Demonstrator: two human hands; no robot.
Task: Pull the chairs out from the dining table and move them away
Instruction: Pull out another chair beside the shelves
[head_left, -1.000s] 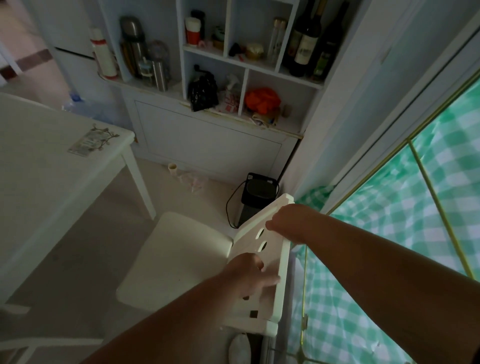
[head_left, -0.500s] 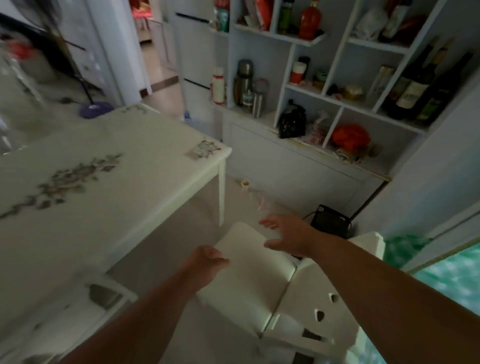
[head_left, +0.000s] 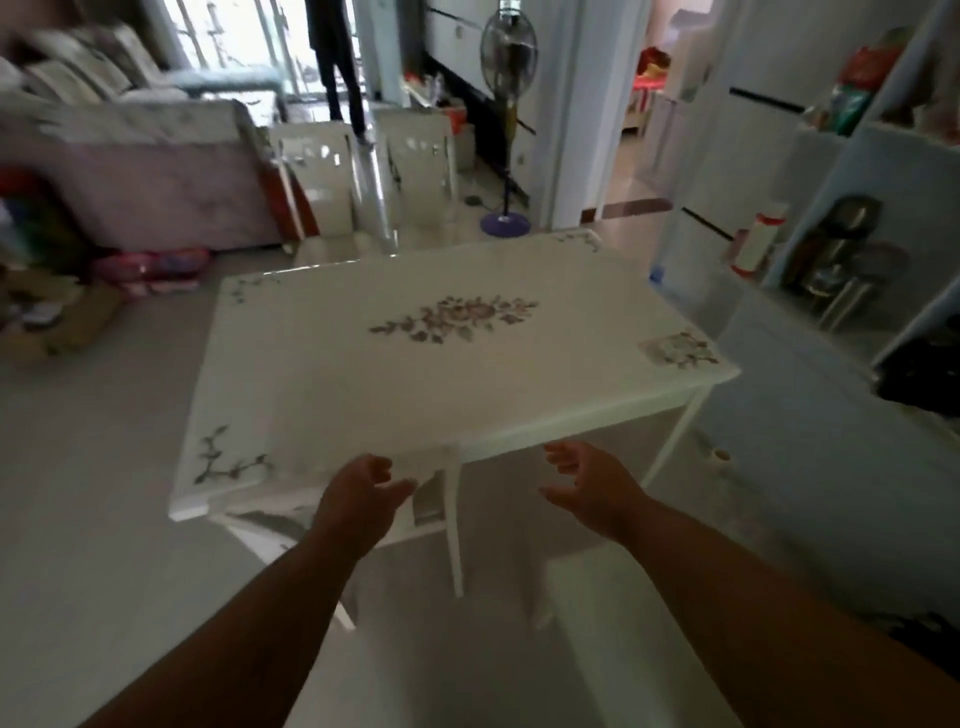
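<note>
Now that the first chair has been released, attention is turned to the desk (head_left: 415, 384).
Left hand (head_left: 358, 499) and right hand (head_left: 592, 486) are spread, empty; next chair (head_left: 431, 504) is tucked beneath the near edge.

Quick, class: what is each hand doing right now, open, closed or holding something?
Left hand: open, holding nothing, at the chair back.
Right hand: open, empty, near the table edge.

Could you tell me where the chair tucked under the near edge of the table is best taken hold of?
Probably by the top rail of the chair, one hand near each end, reaching from the near side. Only that rail and the back legs clear the table; the seat is hidden beneath. The left hand and right hand hover open there.
</note>
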